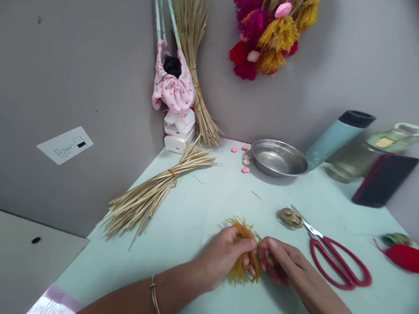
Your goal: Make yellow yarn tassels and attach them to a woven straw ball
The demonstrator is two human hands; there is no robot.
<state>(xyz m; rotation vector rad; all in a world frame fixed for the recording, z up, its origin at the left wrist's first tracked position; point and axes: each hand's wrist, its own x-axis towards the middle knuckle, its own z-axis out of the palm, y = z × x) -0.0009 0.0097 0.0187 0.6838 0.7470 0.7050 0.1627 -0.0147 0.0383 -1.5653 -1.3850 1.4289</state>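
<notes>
My left hand [227, 253] is closed around a mustard-yellow yarn tassel [255, 267], whose frayed ends stick out above and below the fingers. Close against its right side is my right hand [281, 260], fingers pinched together at a thin strand of the yellow yarn. The fingertips hide most of that strand. Just right of the hands lie scissors [336, 258] with red handles, their blades partly apart. A small woven straw knot [290, 217] touches the blades.
A tied bundle of dry straw [157, 192] lies at left. Behind are a steel bowl [279, 158], pink beads [246, 170], a blue tumbler [342, 137], a green bottle [368, 151] and a dark phone [385, 180]. Red yarn [408, 258] rests at right; a colourful tassel bunch [275, 31] hangs above.
</notes>
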